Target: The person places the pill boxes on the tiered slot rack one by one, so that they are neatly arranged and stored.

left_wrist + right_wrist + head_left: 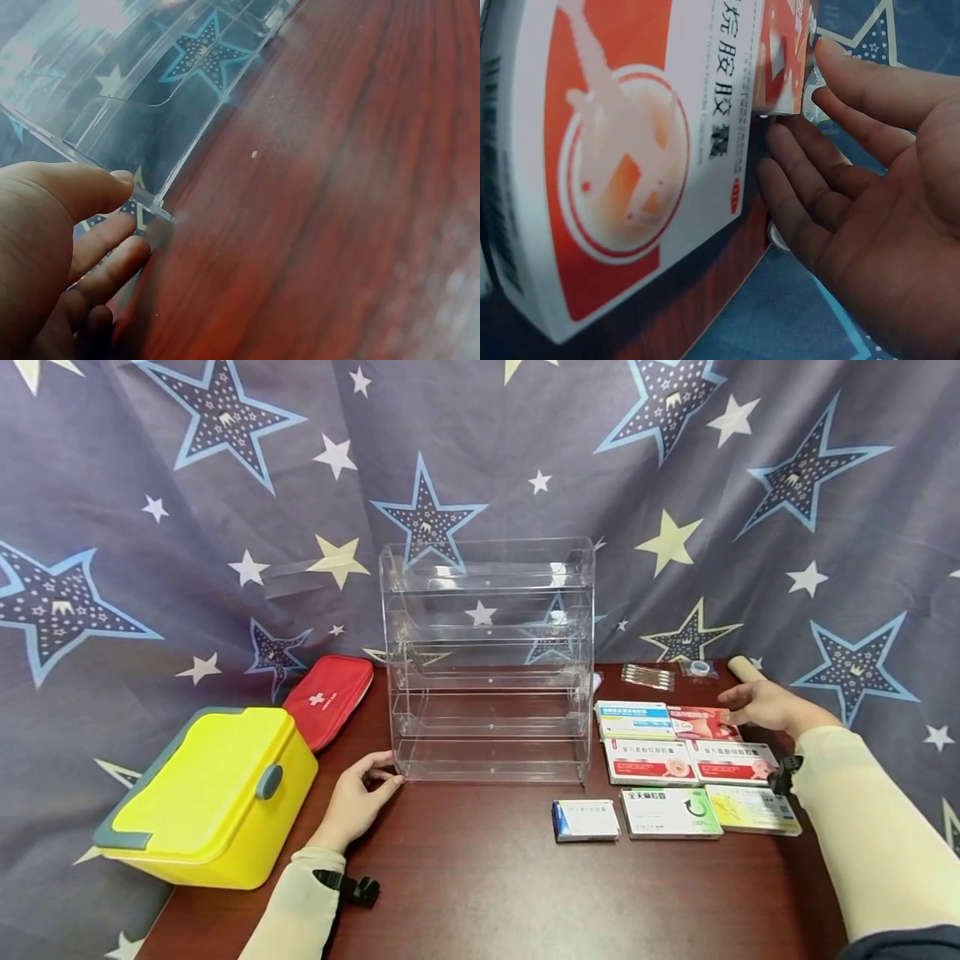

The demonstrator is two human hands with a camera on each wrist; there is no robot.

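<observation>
A clear plastic tiered rack [491,727] stands upright on the table. My left hand [358,802] is at its lower left front corner; in the left wrist view the thumb [105,187] lies on one side of the corner and the fingers on the other, pinching it. My right hand [768,706] reaches the right end of a red medicine box [697,723] in the back row. In the right wrist view, thumb and fingers stand apart around that box's [780,67] end. A white-and-red capsule box [630,165] fills the near side there.
More medicine boxes, one green-and-white [667,814], lie right of the rack; a small blue-and-white box [587,821] lies in front. Behind are packaged swabs [647,677] and a beige roll [745,669]. A yellow lidded box [217,793] and red first-aid pouch [330,700] sit left. A starry curtain hangs behind.
</observation>
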